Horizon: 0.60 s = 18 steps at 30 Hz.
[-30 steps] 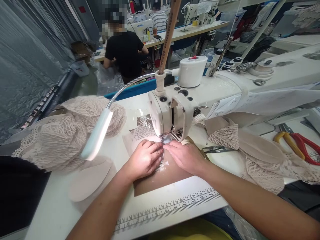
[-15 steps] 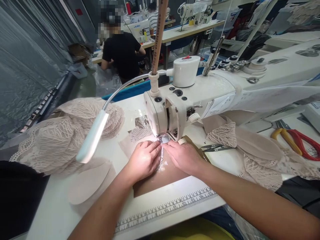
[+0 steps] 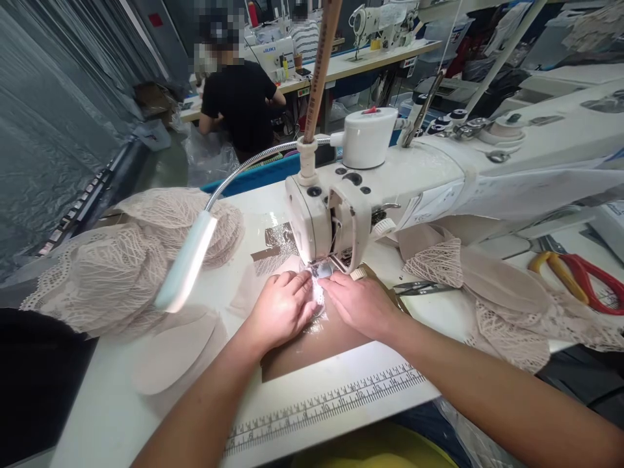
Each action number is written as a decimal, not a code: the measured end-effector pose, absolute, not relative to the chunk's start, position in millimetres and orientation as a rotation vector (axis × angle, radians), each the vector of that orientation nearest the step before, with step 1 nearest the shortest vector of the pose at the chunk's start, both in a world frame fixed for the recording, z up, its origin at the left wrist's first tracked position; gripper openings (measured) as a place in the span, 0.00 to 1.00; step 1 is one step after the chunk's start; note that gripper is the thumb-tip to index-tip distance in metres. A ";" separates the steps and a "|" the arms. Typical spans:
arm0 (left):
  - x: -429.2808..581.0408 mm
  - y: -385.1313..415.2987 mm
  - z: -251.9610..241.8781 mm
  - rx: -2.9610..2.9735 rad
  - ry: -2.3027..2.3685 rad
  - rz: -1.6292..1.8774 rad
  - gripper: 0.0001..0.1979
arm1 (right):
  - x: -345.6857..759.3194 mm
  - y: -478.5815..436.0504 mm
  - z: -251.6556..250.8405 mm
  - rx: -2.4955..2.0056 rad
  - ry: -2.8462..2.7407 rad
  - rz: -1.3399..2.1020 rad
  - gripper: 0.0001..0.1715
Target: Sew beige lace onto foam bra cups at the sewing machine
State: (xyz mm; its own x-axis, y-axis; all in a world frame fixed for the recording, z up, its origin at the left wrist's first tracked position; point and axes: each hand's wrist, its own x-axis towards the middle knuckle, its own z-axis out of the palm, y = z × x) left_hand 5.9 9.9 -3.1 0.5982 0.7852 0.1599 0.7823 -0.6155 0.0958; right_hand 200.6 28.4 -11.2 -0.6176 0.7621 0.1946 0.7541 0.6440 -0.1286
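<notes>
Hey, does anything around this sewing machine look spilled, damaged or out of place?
Nothing looks spilled or damaged. Slightly untidy, though: the metal tool lies loose beside the lace piece, right of the right hand, where fabric might catch.

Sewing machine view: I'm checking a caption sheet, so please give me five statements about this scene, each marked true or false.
1. The left hand and right hand are side by side in front of the sewing machine head. True.
2. The scissors lie beside the left forearm. False: the scissors are at the far right.
3. The lamp hangs left of the machine head. True.
4. The nearer co-worker wears white. False: that person's top is black.
5. The brown sheet covers the printed scale. False: the brown sheet stops short of it.
</notes>
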 end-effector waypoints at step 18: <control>-2.6 9.2 -3.7 2.706 1.165 0.517 0.13 | 207.2 26.5 -13.2 -1.066 -2.651 0.184 0.18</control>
State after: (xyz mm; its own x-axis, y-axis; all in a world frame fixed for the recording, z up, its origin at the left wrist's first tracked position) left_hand -2.6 9.2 -3.7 0.6389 0.7266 0.2527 0.6748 -0.6870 0.2695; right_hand 207.2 26.5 -13.2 -0.6895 0.6939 0.2078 0.6585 0.7200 -0.2192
